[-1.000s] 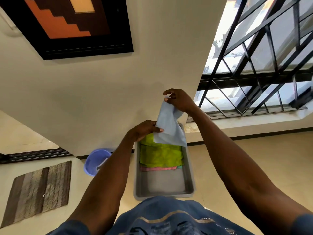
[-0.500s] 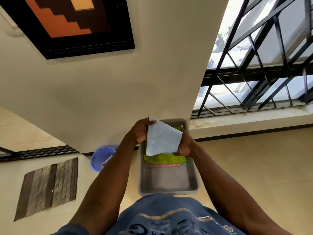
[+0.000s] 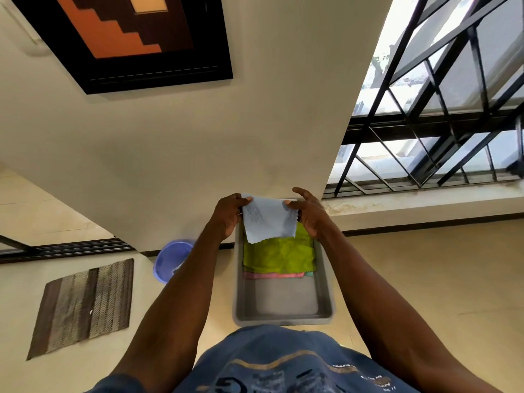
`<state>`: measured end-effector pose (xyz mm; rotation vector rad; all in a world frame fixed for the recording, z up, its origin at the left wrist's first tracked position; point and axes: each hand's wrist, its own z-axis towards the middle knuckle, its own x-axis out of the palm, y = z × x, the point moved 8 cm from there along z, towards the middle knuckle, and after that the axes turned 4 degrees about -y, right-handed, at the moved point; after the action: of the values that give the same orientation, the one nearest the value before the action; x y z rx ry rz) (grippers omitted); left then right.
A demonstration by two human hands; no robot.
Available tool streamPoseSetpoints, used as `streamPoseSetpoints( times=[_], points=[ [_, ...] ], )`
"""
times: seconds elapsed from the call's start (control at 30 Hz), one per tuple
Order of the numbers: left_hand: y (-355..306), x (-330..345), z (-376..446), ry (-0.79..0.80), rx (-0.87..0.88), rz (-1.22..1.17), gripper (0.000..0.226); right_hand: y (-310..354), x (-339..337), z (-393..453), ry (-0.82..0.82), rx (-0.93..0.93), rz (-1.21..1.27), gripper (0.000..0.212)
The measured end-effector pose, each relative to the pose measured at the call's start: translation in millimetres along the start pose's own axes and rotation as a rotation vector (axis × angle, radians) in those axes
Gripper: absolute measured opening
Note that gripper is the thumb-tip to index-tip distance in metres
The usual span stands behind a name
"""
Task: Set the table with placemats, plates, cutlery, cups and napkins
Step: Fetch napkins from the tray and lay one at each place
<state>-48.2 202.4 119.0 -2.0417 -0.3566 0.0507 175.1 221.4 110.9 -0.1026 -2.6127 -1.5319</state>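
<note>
Raised now, blue napkin (image 3: 269,221) overhangs green cloth (image 3: 279,258), tray (image 3: 283,317).

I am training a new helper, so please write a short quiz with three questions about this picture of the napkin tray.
1. True or false: both hands hold the blue napkin.
2. Which cloth lies on top of the pile in the tray? A pink, B green, C white.
3. Fill in: the left hand and the right hand hold the napkin by its upper ____.

Key: 1 true. 2 B, the green cloth. 3 corners.
</note>
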Motion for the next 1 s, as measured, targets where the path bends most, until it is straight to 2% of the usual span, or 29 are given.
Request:
streamPoseSetpoints(
  times=[0.1,0.27,0.33,0.43,0.57,0.77,1.0],
  points=[
    [-5,-3,-2,0.005,0.047,-0.001,0.006,1,-8,10,-0.053,-0.029,-0.108,0.049],
    [-10,-11,2,-0.062,0.100,-0.001,0.040,13,-9,10,-0.073,-0.084,-0.179,0.035],
    [-12,-14,3,-0.067,0.133,0.046,0.047,17,-8,7,-0.076,-0.099,-0.202,0.031],
    [-21,-10,1,-0.041,0.224,0.174,0.038,19,-10,7,-0.105,-0.130,-0.270,0.030],
    [-29,-9,3,-0.083,0.319,0.316,0.029,28,-10,2,-0.165,-0.206,-0.345,0.023],
    [-40,-9,6,-0.138,0.407,0.403,0.020,39,-7,-5,-0.194,-0.265,-0.411,0.021],
    [-56,-3,5,-0.174,0.482,0.501,0.017,54,-6,-9,-0.199,-0.286,-0.362,0.025]
  ],
)
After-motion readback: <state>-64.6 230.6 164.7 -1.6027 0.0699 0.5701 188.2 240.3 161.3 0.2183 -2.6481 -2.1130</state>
